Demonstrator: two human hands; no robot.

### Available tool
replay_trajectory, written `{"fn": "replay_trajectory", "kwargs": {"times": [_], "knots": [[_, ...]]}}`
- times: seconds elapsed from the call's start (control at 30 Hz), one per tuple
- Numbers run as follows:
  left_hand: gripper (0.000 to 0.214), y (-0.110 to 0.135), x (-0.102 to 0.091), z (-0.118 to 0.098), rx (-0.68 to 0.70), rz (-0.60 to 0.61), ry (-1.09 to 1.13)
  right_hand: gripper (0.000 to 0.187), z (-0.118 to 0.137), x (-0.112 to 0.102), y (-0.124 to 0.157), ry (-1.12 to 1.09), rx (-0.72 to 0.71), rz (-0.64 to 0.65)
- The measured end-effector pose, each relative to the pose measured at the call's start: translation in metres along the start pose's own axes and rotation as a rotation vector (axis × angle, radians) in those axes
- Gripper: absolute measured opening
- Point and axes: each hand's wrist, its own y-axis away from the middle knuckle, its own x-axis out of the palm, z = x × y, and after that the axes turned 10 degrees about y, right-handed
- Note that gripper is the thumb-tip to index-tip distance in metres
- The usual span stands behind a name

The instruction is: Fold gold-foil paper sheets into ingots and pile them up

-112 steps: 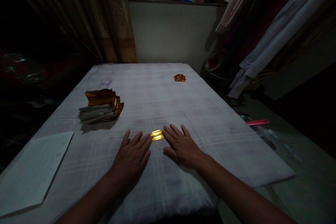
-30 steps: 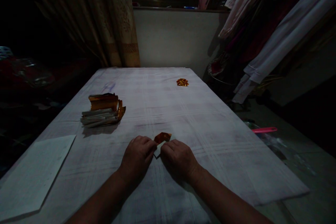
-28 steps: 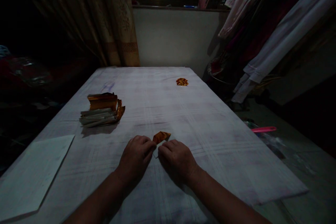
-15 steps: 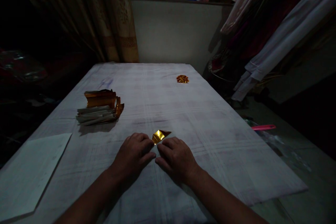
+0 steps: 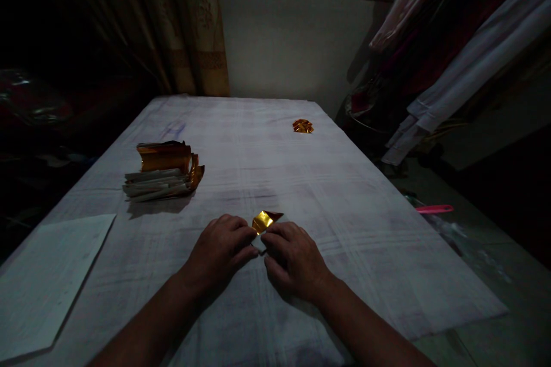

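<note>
Left hand [image 5: 221,249] and right hand [image 5: 295,258], grips closed, are pinching the gold foil paper [image 5: 263,221] on the near bench [image 5: 258,149], seemingly creasing it and needing aligned edges next.

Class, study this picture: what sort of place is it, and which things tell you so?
Probably a dim room in a home: clothes hang on the right, a curtain drapes at the back, and a cloth-covered table bears a stack of gold foil papers.

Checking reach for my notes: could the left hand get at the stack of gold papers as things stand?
Probably yes. Only bare tablecloth lies between the left hand and the stack of gold papers, though it and the right hand pinch the folded gold foil.
</note>
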Motion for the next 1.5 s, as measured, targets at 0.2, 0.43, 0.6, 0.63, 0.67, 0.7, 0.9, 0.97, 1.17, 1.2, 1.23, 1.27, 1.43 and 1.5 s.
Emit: {"fn": "replay_trajectory", "kwargs": {"times": [0.2, 0.43, 0.6, 0.63, 0.67, 0.7, 0.9, 0.97, 1.17, 1.2, 1.23, 1.27, 1.43, 1.5], "knots": [[0.016, 0.001, 0.0, 0.001, 0.008, 0.001, -0.003, 0.011, -0.002, 0.006, 0.0, 0.142, -0.071, 0.003], [0.015, 0.003, 0.001, 0.001, 0.023, -0.011, -0.006, 0.018, -0.002, 0.01, -0.001, 0.176, -0.026, -0.016], [0.019, 0.002, 0.001, -0.004, -0.022, -0.03, 0.022, 0.01, 0.001, 0.007, -0.004, 0.087, 0.106, 0.006], [0.02, 0.002, 0.001, -0.005, -0.028, -0.035, 0.021, 0.009, 0.002, 0.007, -0.005, 0.075, 0.129, 0.009], [0.021, 0.002, 0.002, -0.005, -0.033, -0.041, 0.017, 0.008, 0.002, 0.007, -0.005, 0.069, 0.147, 0.012], [0.021, 0.002, 0.003, -0.006, -0.039, -0.047, 0.012, 0.008, 0.002, 0.008, -0.006, 0.066, 0.16, 0.018], [0.013, 0.003, 0.007, -0.007, -0.056, -0.092, 0.008, 0.011, 0.003, 0.012, -0.01, 0.111, 0.228, 0.048], [0.012, 0.003, 0.008, -0.008, -0.058, -0.106, 0.007, 0.012, 0.005, 0.012, -0.012, 0.129, 0.254, 0.066], [0.011, 0.003, 0.009, -0.01, -0.052, -0.121, -0.004, 0.011, 0.01, 0.011, -0.015, 0.152, 0.328, 0.109], [0.01, 0.003, 0.01, -0.01, -0.056, -0.126, -0.007, 0.012, 0.01, 0.011, -0.015, 0.152, 0.327, 0.106], [0.009, 0.003, 0.01, -0.011, -0.06, -0.128, -0.009, 0.012, 0.01, 0.012, -0.015, 0.152, 0.324, 0.102], [0.009, 0.003, 0.01, -0.011, -0.065, -0.131, -0.012, 0.012, 0.009, 0.012, -0.014, 0.153, 0.319, 0.096], [0.008, 0.002, 0.012, -0.012, -0.087, -0.138, -0.02, 0.011, 0.008, 0.015, -0.013, 0.166, 0.315, 0.076], [0.007, 0.002, 0.013, -0.013, -0.093, -0.126, -0.026, 0.01, 0.008, 0.016, -0.012, 0.17, 0.319, 0.068]]}}
